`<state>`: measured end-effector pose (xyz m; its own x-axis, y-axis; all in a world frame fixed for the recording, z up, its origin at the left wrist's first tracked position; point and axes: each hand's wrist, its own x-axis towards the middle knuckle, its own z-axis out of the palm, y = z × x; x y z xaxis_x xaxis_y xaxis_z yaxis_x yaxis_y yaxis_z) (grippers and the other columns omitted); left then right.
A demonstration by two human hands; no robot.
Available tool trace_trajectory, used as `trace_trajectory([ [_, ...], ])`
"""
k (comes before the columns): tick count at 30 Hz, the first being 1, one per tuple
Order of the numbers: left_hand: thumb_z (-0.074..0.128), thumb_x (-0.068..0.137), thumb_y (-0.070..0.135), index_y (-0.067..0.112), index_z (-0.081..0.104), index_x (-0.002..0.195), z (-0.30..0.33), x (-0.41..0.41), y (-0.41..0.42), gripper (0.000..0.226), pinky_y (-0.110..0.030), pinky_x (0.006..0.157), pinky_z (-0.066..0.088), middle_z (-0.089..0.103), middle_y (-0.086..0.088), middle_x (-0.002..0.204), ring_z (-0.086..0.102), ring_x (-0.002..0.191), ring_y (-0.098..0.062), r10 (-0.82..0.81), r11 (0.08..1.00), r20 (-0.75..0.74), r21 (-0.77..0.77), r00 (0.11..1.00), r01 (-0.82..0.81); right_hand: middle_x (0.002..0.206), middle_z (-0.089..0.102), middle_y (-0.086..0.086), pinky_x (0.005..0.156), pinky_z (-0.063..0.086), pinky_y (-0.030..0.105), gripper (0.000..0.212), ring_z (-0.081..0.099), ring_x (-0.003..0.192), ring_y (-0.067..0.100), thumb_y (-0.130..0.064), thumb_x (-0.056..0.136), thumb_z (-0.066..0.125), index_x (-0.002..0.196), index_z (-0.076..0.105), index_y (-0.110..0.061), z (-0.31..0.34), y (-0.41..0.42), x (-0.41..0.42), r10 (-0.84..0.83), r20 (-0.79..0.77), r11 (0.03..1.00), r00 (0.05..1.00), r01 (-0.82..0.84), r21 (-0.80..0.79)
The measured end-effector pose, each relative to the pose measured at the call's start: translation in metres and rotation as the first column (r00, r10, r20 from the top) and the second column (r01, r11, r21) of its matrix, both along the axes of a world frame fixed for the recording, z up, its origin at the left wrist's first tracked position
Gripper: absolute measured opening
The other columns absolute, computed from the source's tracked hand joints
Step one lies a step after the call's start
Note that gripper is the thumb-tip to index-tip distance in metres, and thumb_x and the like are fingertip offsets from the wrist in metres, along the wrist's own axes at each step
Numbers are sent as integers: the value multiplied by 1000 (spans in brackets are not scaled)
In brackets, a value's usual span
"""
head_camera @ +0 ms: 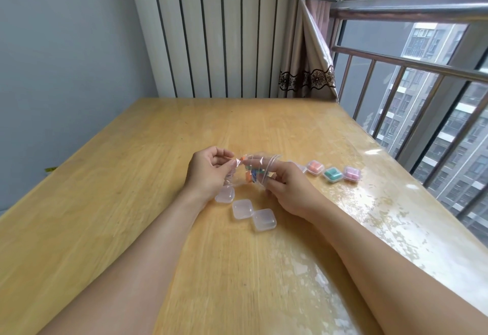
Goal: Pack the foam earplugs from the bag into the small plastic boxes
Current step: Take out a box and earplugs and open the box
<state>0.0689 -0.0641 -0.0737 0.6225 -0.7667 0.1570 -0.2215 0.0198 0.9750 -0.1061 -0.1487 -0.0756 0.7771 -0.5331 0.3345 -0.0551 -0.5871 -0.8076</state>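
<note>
The clear plastic bag is hard to read: its film is nearly invisible against the table, and the foam earplugs inside show only as small orange, blue and green blurs whose number cannot be told. A further box behind the right hand's fingers is mostly hidden.

Both forearms reach in from the near edge and meet over the middle of the wooden table. The left hand has its fingers curled, thumb and fingertips pinching the bag's left edge. The right hand grips the bag's right side, its fingers bent around the film.

Three square, rounded-corner boxes of frosted translucent plastic lie closed just near of the hands: one partly under the left hand, two touching each other. To the right, farther off, sit an orange-filled box, a teal-filled box and a pink-filled box in a row. The table's right part has a glossy, patchy sheen.
</note>
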Motion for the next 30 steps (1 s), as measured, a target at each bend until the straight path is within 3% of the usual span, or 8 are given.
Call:
trace_trajectory([
  [5,80,85,9,11,71,98,-1,-3,0,16,-32,71,57,70,-9,86,64,73,-15,-52,999,81,-12,995,53,126,67,-13,78,57,30,45,62,73,3,-8,103,53,144,55,-28,-2,-1,1,-45,-35,999,998,45,13],
  [7,77,87,7,9,72,100,-1,-4,-1,15,-33,74,57,69,-8,86,64,76,-15,-54,998,110,-17,992,56,118,67,-18,73,56,25,47,59,66,-4,-6,103,52,144,55,-28,-4,-1,3,-64,-42,998,997,64,7],
  [10,71,90,2,12,71,100,-2,-4,-3,13,-29,72,57,70,-3,83,65,70,-13,-25,1000,114,-11,993,27,101,73,-13,71,53,20,37,64,74,-5,-2,98,57,128,68,-21,-7,0,6,-118,-15,993,993,118,6],
  [13,65,94,1,14,70,97,-4,-3,-3,14,-24,70,57,72,-4,86,69,68,-9,-4,1000,78,-14,997,5,85,76,0,63,45,11,16,63,66,-4,-5,94,66,106,74,-12,-7,2,6,-160,-22,987,987,160,-29],
  [16,63,95,0,18,66,95,-5,-3,-3,19,-36,76,58,69,-10,93,70,76,-20,-22,1000,68,6,997,21,93,76,-1,61,43,8,16,60,59,-7,-7,94,68,109,73,-12,-5,5,6,-175,-16,984,984,175,-26],
  [20,67,92,2,21,62,92,-3,-6,-4,20,-39,72,59,68,-15,100,73,78,-32,-32,999,106,28,994,30,104,75,-7,63,45,11,23,63,62,-5,-8,92,70,113,72,-17,-6,4,8,-186,9,982,982,186,-19],
  [24,74,87,3,18,61,86,-3,-12,-4,20,-27,61,55,68,-5,90,69,69,-22,-70,996,101,53,992,65,80,76,2,58,52,22,9,63,57,3,-4,84,77,89,76,-11,-7,5,8,-259,103,966,961,258,19],
  [30,80,82,6,16,62,81,-7,3,-2,21,-35,64,61,73,-8,87,74,67,-15,166,986,120,-30,979,-163,78,74,-11,65,50,25,8,63,65,-1,-18,84,81,91,79,-15,-7,1,8,-311,54,949,949,308,61],
])
